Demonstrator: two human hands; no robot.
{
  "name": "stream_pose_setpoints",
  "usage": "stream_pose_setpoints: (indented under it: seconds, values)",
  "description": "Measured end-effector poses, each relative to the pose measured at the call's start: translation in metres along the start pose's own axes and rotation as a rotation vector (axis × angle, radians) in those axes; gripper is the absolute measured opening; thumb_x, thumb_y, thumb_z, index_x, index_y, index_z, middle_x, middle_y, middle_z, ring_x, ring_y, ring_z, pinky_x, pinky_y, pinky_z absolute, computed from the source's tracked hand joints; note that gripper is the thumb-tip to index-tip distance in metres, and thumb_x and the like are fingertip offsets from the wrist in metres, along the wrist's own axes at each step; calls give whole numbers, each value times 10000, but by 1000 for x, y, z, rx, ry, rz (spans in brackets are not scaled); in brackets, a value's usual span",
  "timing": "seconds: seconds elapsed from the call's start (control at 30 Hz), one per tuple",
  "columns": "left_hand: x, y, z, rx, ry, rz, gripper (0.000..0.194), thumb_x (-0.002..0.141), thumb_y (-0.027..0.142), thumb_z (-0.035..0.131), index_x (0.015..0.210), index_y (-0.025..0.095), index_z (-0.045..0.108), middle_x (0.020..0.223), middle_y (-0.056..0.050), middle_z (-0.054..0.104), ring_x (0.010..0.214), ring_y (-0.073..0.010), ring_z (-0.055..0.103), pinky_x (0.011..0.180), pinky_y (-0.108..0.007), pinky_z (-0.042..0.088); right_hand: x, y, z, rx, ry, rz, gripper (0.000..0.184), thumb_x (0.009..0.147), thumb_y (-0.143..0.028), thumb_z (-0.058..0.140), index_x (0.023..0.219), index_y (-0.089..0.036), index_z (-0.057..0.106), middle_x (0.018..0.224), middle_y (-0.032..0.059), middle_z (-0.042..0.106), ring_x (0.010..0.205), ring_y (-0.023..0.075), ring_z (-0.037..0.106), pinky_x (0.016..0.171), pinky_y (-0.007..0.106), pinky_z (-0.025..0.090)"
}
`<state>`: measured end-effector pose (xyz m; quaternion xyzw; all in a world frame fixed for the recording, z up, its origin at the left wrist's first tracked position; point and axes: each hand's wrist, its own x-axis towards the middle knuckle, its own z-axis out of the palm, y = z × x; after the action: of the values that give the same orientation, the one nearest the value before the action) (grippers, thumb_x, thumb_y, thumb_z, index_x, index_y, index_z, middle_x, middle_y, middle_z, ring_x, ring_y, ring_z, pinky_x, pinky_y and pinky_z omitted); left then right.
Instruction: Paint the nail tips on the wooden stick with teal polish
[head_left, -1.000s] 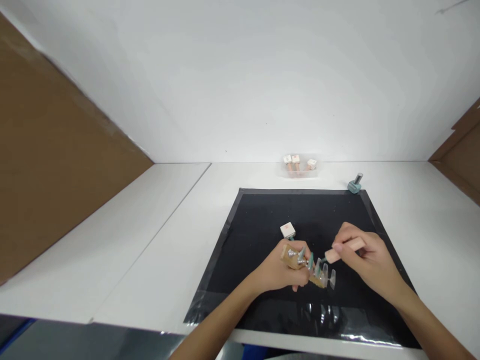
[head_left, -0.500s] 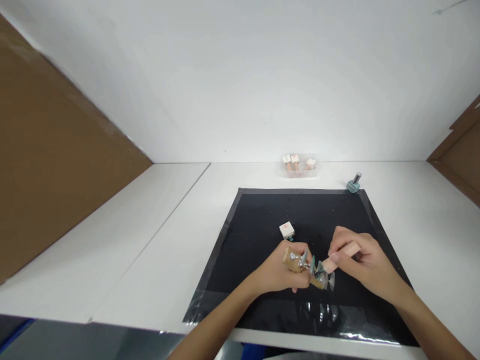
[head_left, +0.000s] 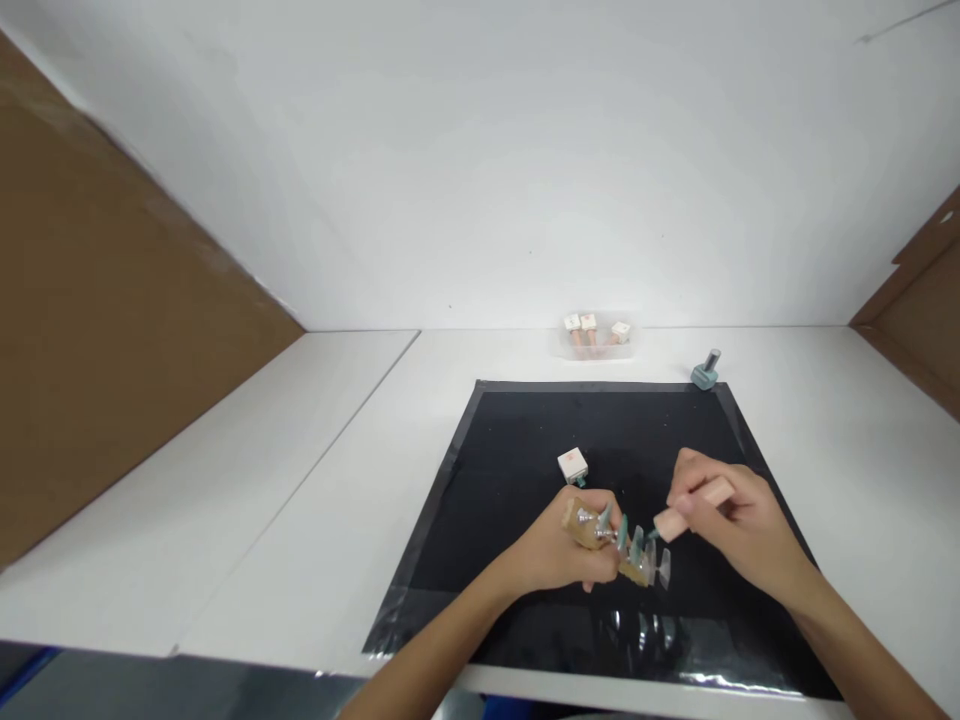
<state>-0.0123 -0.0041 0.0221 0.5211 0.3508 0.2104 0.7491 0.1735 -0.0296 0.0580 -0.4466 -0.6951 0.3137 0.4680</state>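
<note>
My left hand (head_left: 564, 540) is closed around a tan nail-tip display stand (head_left: 581, 525), tilted over the black mat. Metal stems on the stand carry several nail tips, some teal and some clear, including a teal nail tip (head_left: 637, 546). My right hand (head_left: 724, 510) pinches a nail polish brush by its pale pink block-shaped cap (head_left: 694, 508). Its teal-coated tip (head_left: 652, 535) points at the nail tips; I cannot tell whether it touches one. Just beyond my left hand sits a white square polish bottle (head_left: 572, 465) with a pinkish mark and teal at its near side.
A clear plastic tray (head_left: 596, 350) at the back holds several white-and-pink bottles. A teal bottle with a silver cap (head_left: 705, 372) stands at the far right corner of the black mat (head_left: 517, 420). Brown panels (head_left: 112, 320) flank the white table (head_left: 315, 460).
My right hand has drawn the brush slightly back to the right, away from the nail tips, uncovering a teal one. My left hand keeps hold of the stand, nearly unmoved.
</note>
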Motion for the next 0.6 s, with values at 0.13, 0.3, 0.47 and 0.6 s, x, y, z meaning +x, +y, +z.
stream_pose_setpoints:
  seconds: [0.13,0.3,0.47,0.6]
  values:
    - [0,0,0,-20,-2,3,147,463,81,562,578,146,497,466,82,539,328,-26,443,300,-117,369,0,0,0,-38,-21,5,259,828,-242,598,573,-196,585,532,-3,584,490,119,502,459,241,382]
    - [0,-3,0,4,-12,40,140,489,77,565,577,150,485,476,84,526,336,-23,437,302,-116,362,0,1,1,19,13,6,255,845,-278,576,603,-198,581,530,-11,557,469,114,489,435,235,364]
    - [0,-4,1,65,3,57,133,492,97,593,573,145,499,478,78,512,339,-26,435,300,-119,349,0,3,2,-53,15,20,292,838,-224,578,547,-195,584,538,3,599,514,126,529,487,245,397]
    - [0,-3,2,77,14,54,130,489,92,592,560,144,497,485,68,523,345,-29,439,308,-124,352,0,2,1,25,-18,1,260,841,-242,581,585,-197,580,526,-12,576,478,116,507,456,234,382]
